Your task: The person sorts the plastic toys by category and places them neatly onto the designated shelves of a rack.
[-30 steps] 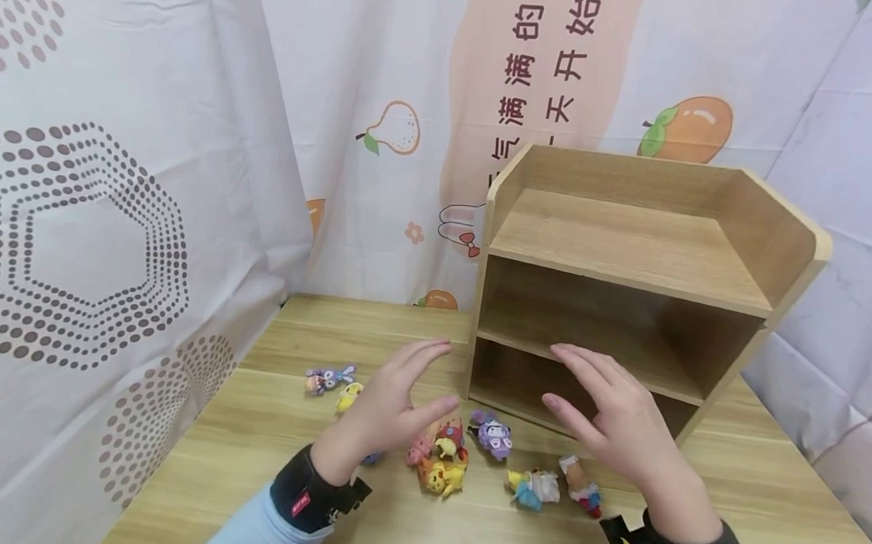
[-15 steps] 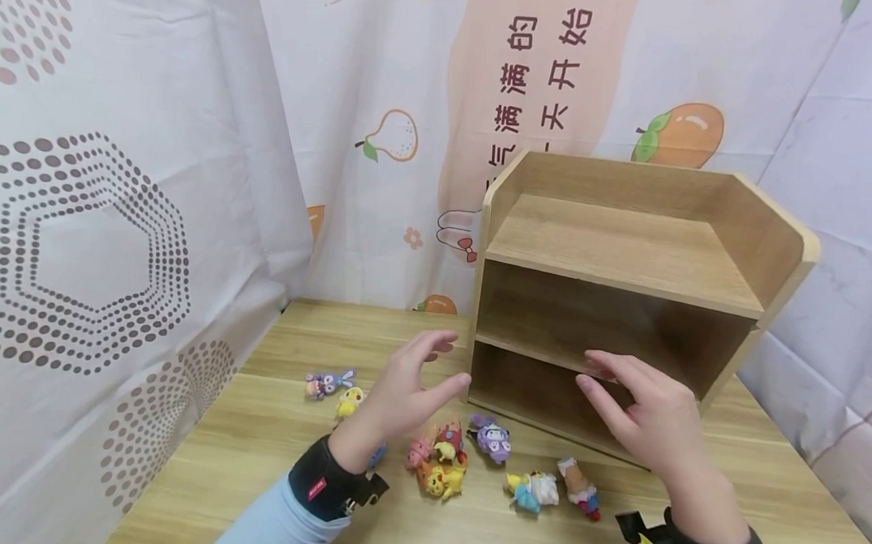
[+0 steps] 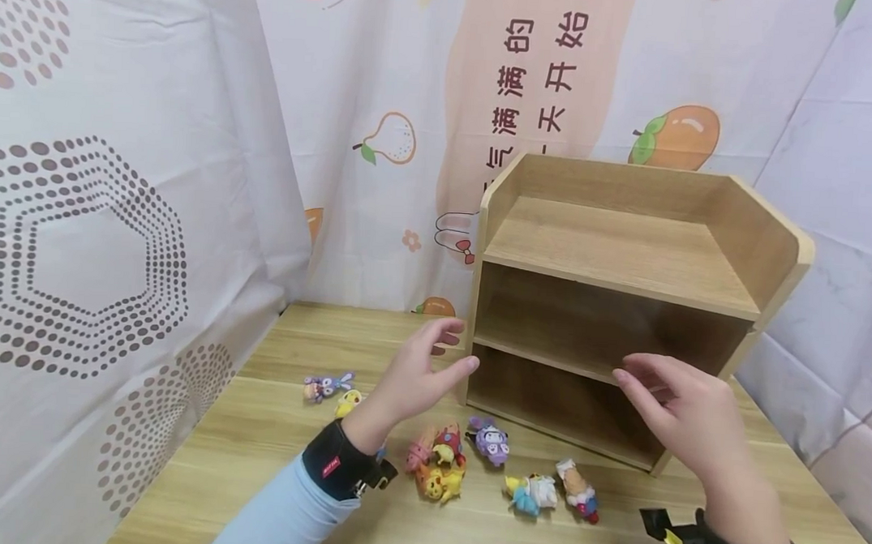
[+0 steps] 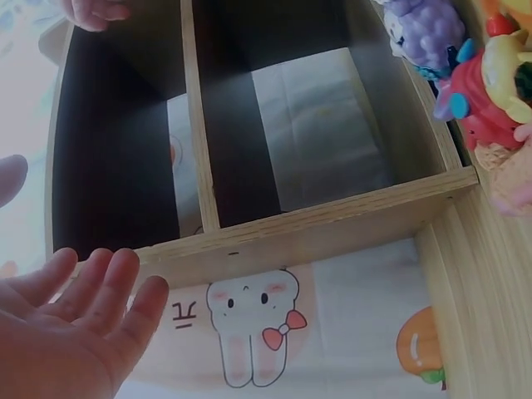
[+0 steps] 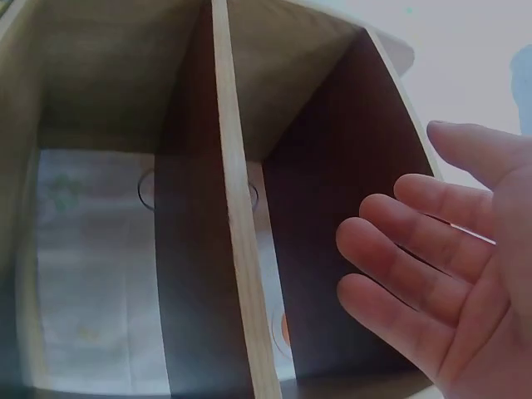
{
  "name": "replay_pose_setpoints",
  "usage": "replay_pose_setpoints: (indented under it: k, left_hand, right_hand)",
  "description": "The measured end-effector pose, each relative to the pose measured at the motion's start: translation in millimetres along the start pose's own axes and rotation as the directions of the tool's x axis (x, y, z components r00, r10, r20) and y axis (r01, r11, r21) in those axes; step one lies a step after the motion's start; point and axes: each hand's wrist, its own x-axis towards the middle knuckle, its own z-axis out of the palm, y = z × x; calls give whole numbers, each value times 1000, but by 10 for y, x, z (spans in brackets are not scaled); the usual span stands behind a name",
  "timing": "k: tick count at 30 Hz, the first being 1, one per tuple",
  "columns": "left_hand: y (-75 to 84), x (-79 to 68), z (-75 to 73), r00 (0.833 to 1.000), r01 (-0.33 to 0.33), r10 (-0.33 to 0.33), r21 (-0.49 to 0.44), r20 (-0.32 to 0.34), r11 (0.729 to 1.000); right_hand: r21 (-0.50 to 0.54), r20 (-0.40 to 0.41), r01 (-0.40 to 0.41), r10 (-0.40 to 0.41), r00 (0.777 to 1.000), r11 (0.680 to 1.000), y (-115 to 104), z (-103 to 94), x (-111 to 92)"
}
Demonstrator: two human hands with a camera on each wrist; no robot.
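Observation:
Both hands hover over the table before a small wooden shelf (image 3: 627, 240) and hold nothing. My left hand (image 3: 411, 378) is by the shelf's left side panel, thumb apart from loosely bent fingers. In the left wrist view, the left hand (image 4: 79, 337) has its palm turned up beside the shelf's edge. Before the shelf's right part hangs my right hand (image 3: 693, 413), fingers loosely bent. The right wrist view has the right hand (image 5: 449, 266) with spread fingers in front of the shelf's compartments. Whether either hand touches the wood, I cannot tell.
Several toy figurines lie on the table (image 3: 267, 451): a purple rabbit (image 3: 329, 387), a yellow figurine (image 3: 347, 403), a red-and-yellow cluster (image 3: 438, 467), a purple figurine (image 3: 490, 443), a blue-and-white one (image 3: 532, 495) and a brown-topped one (image 3: 577, 491). Printed curtains (image 3: 394, 51) hang behind.
My right hand has moved to the right along the shelf front. The left hand has shifted slightly right and up, nearer the side panel. The figurines lie as before; the head view has tilted slightly.

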Motion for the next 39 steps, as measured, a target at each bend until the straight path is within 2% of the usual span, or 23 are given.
replay_pose_setpoints:
  k: [5, 9, 17, 23, 26, 33, 39]
  left_hand:
    - [-4, 64, 17, 999, 31, -31, -22, -6, 999]
    - [9, 129, 38, 999, 48, -49, -20, -24, 999]
    - [37, 251, 81, 995, 88, -89, -30, -50, 996]
    - [1, 316, 116, 989, 120, -124, -53, -74, 991]
    - [-20, 352, 133, 987, 128, -133, -61, -91, 990]
    - [22, 456, 150, 979, 169, -173, -40, -112, 985]
    - [36, 552, 165, 974, 175, -176, -20, -142, 984]
  right_hand:
    - [-49, -29, -22, 20, 999, 999, 98, -99, -20]
    - [-64, -21, -80, 78, 997, 995, 155, -193, -43]
    - [-46, 26, -209, 210, 977, 977, 252, -374, -83]
    - [-6, 21, -270, 270, 963, 963, 337, -458, -112]
    - [-14, 5, -307, 308, 952, 951, 368, -499, -130]
    - [-36, -86, -326, 322, 943, 945, 429, -549, -160]
    - [-41, -144, -380, 371, 917, 924, 449, -574, -165]
